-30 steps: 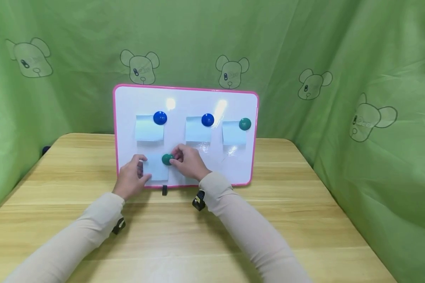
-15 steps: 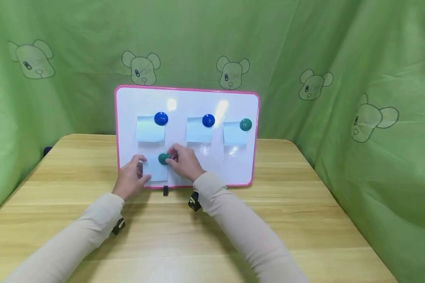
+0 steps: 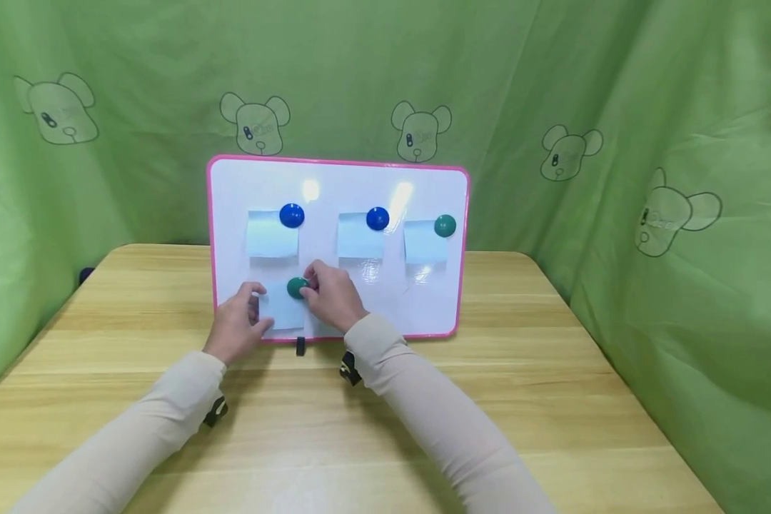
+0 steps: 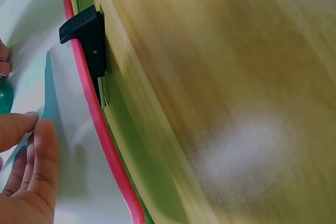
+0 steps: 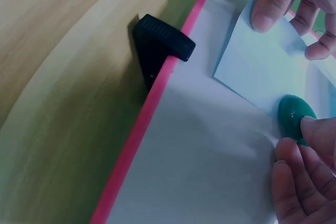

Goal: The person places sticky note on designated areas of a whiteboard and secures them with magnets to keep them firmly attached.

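Note:
A pale blue sticky note (image 3: 284,310) lies at the lower left of the pink-edged whiteboard (image 3: 373,300). My left hand (image 3: 236,327) pinches the note's left edge; in the left wrist view, thumb and fingers close on the paper (image 4: 51,98), which stands out from the board. Between thumb and fingertips, my right hand (image 3: 335,296) holds a round green magnet (image 3: 297,288) at the note's upper right corner. The right wrist view shows the magnet (image 5: 294,116) overlapping that corner, with the left thumb lying on the note (image 5: 260,53).
Above, three more blue notes hang under magnets: a left blue magnet (image 3: 292,215), a middle blue one (image 3: 378,218) and a right green one (image 3: 445,225). A black clip-like foot (image 3: 300,346) grips the board's bottom edge. The wooden table (image 3: 334,442) is ringed by green curtain (image 3: 360,64).
My right hand has moved slightly left, bringing the green magnet from the note's right edge over its upper right corner. My left hand keeps its place on the note.

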Tool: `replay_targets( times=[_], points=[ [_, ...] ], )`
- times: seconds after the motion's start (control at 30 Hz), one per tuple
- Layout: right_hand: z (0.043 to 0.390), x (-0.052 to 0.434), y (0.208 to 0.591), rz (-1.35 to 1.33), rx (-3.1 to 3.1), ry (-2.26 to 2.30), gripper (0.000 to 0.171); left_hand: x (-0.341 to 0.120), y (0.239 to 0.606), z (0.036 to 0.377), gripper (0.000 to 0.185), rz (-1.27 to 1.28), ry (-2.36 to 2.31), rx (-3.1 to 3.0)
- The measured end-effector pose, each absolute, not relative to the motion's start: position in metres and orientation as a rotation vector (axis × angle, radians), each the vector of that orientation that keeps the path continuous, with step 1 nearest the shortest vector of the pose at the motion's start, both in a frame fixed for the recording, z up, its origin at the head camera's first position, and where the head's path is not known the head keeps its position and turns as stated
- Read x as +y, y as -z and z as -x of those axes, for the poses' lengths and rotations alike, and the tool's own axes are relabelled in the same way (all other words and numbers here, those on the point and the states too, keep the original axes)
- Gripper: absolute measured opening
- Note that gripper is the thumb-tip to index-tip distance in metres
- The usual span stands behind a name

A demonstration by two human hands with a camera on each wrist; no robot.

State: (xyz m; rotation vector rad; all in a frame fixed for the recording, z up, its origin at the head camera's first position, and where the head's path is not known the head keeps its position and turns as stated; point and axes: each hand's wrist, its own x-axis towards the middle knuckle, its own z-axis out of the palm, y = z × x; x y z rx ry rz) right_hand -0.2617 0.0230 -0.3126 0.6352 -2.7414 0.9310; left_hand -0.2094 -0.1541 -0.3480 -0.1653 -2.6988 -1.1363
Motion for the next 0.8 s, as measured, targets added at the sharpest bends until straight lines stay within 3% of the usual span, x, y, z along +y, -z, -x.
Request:
replay_targets(
  times=[0.8],
  points=[
    [0.261, 0.041, 0.312, -0.648, -2.722, -0.993, 0.016, -0.154, 0.35, 0.207, 0.049, 0.211, 1.085, -2.699]
  ],
)
